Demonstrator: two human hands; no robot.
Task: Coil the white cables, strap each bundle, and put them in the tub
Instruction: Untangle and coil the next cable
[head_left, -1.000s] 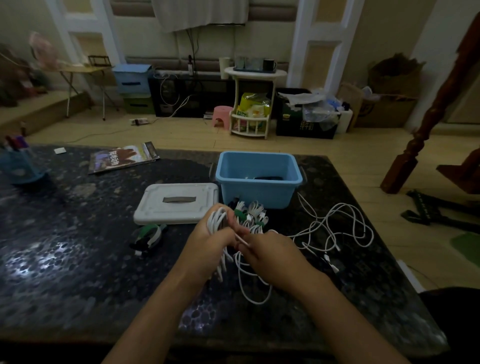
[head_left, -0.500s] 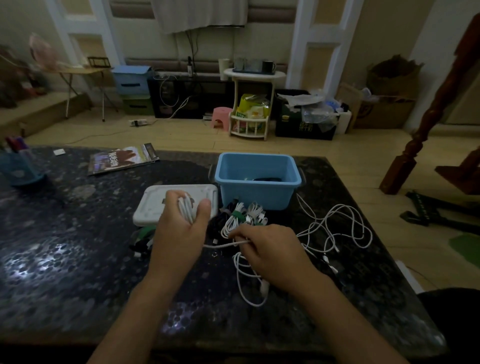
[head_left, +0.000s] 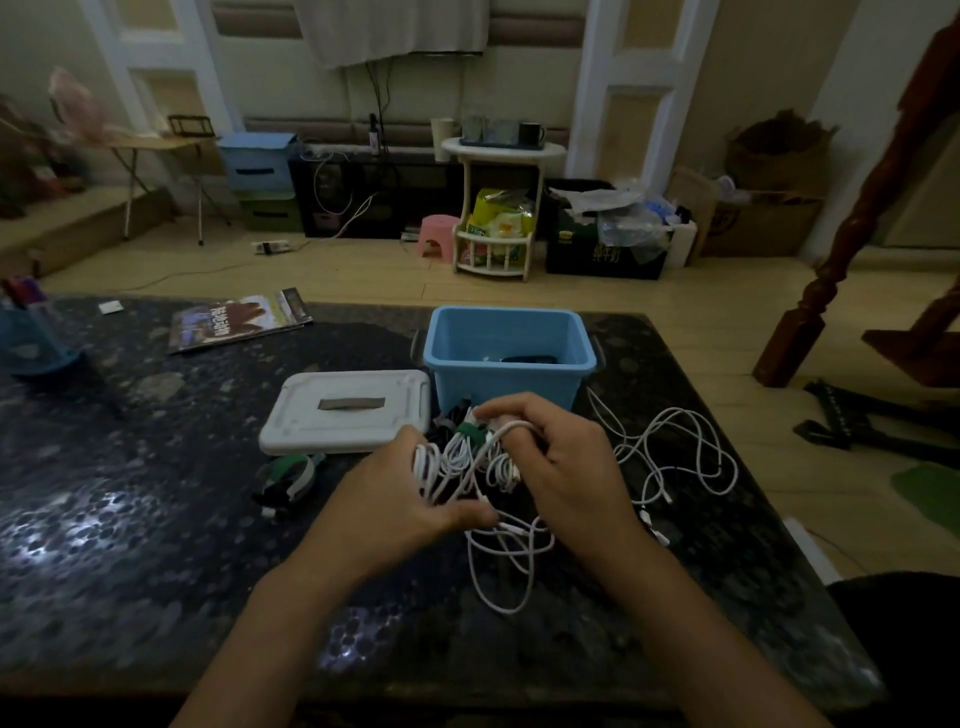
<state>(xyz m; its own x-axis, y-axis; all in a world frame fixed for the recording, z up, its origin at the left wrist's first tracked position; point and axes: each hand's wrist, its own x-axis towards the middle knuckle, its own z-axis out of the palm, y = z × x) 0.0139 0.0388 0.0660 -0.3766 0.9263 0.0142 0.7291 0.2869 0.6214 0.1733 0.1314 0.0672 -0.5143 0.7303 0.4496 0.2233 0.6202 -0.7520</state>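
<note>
My left hand (head_left: 400, 499) holds a coil of white cable (head_left: 428, 470) wound round its fingers, just in front of the blue tub (head_left: 509, 384). My right hand (head_left: 566, 467) pinches the same cable's loose run, which crosses over its index finger. The cable's tail (head_left: 506, 561) lies in loops on the dark table below both hands. Strapped white bundles with a green strap (head_left: 470, 434) lie between the hands and the tub. A loose tangle of white cable (head_left: 675, 457) sprawls to the right.
The tub's white lid (head_left: 348, 410) lies left of the tub. Green and white straps (head_left: 288, 475) lie in front of the lid. A magazine (head_left: 241, 319) and a blue pen holder (head_left: 31, 338) sit at the far left. Dark things lie inside the tub.
My left hand has swung back to the right with its coil, from over the lid to meet my right hand. My right hand has risen and brought the cable up over the coil.
</note>
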